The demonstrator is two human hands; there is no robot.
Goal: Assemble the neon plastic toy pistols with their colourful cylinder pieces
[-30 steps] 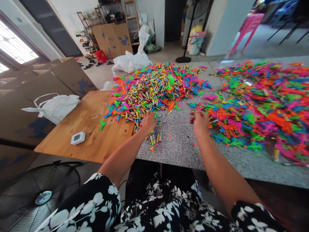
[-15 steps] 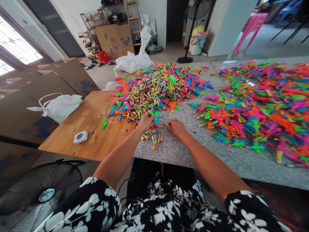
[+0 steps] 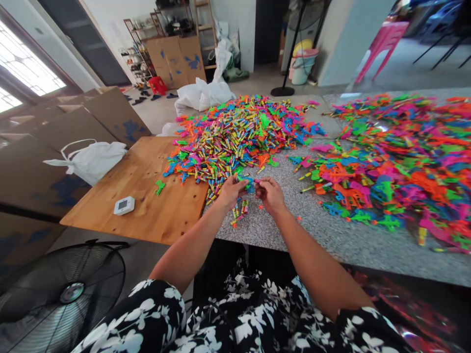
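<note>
Stone tabletop [image 3: 253, 230], cartons [image 3: 119, 113] leftward — left fingers [image 3: 240, 186] clamp a blue piece [image 3: 250, 187], right fingers [image 3: 263, 185] apparently something pink [image 3: 256, 181].

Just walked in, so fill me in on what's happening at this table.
A person is working with both bare hands at the speckled tabletop. The left hand holds a blue plastic piece, and the right hand pinches what looks like a small pink piece close beside it. Just beyond the hands is a heap of small printed tubes and bright plastic pieces; a wider colourful spread lies to the right.
</note>
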